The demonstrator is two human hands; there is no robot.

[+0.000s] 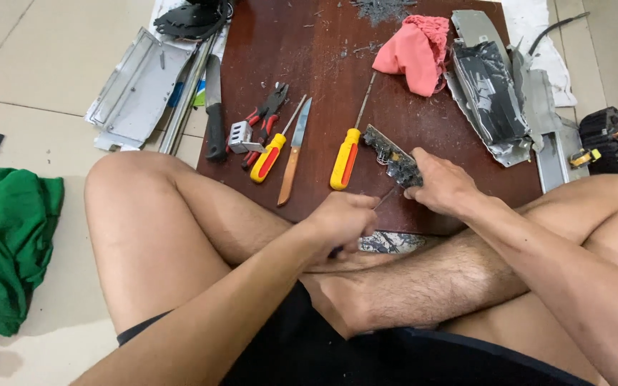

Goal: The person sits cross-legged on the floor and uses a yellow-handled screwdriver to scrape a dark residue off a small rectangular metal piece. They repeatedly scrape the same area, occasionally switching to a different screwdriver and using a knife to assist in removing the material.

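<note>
Two hands work at the near edge of the brown board [309, 93]. The right hand [443, 184] grips a small circuit board [393, 157], its long axis slanting up-left. The left hand [343, 221], closed around a thin tool [386, 197], points it up-right at the circuit board's near end.

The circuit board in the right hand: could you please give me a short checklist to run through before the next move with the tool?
1. Circuit board held by right hand: ok.
2. Left hand closed on the thin tool: ok.
3. Tool tip seated on the board: cannot tell, too small.
4. Right hand's fingers clear of the tip: cannot tell.
5. Board braced on the wooden board: not ok, its near end is lifted.
6. Spare yellow screwdriver lying close by: ok.
</note>
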